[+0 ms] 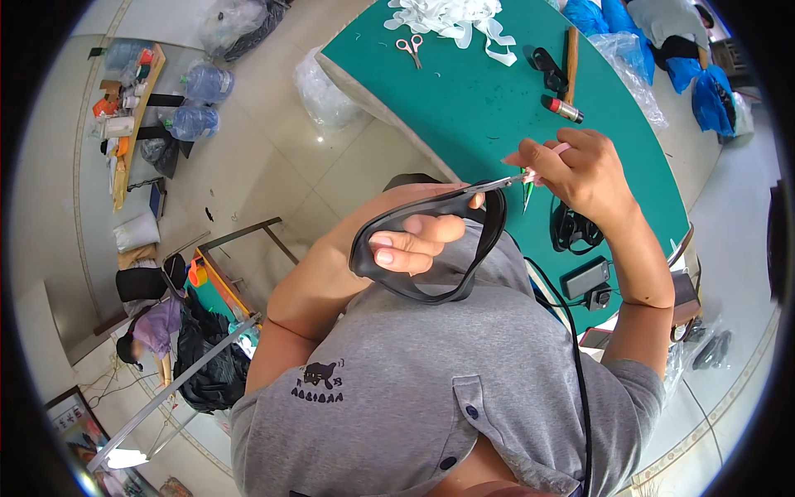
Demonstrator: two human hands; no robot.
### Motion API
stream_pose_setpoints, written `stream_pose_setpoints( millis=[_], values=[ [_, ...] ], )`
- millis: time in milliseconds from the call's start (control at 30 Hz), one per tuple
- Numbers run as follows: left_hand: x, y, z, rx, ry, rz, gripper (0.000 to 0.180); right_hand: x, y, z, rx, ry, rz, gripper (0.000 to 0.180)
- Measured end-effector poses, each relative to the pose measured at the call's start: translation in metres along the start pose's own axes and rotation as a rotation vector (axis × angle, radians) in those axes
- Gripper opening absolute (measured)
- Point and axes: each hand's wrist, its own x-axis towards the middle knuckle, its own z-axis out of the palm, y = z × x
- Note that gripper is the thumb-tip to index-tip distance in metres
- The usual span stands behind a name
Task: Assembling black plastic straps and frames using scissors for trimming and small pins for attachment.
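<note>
Green table (464, 99) behind; left hand (410, 244) grips the black strap loop (431, 248) off its near edge, while right hand (580, 170) pinches small snips (517, 180) at the loop's upper right end.

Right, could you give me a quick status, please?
Left hand grips black rubber loop. Right hand works small snips at loop's edge. Nothing in between.

Your left hand (414, 240) grips a black rubbery loop (431, 240) just off the green table's (464, 99) near edge; your right hand (580, 170) closes pink-handled scissors (517, 178) on it.
</note>
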Motion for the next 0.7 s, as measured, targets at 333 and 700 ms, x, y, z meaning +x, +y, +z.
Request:
stream_pose_setpoints(
  millis=[333, 700],
  values=[
    [0.0012, -0.0012, 0.0051, 0.023, 0.046, 0.001, 0.024, -0.0012, -0.0022, 0.0035, -0.005, 0.020, 0.004, 0.028],
    [0.0028, -0.0023, 0.0046, 0.034, 0.027, -0.009, 0.026, 0.0023, -0.0064, 0.0024, 0.003, 0.024, -0.003, 0.028]
  ],
)
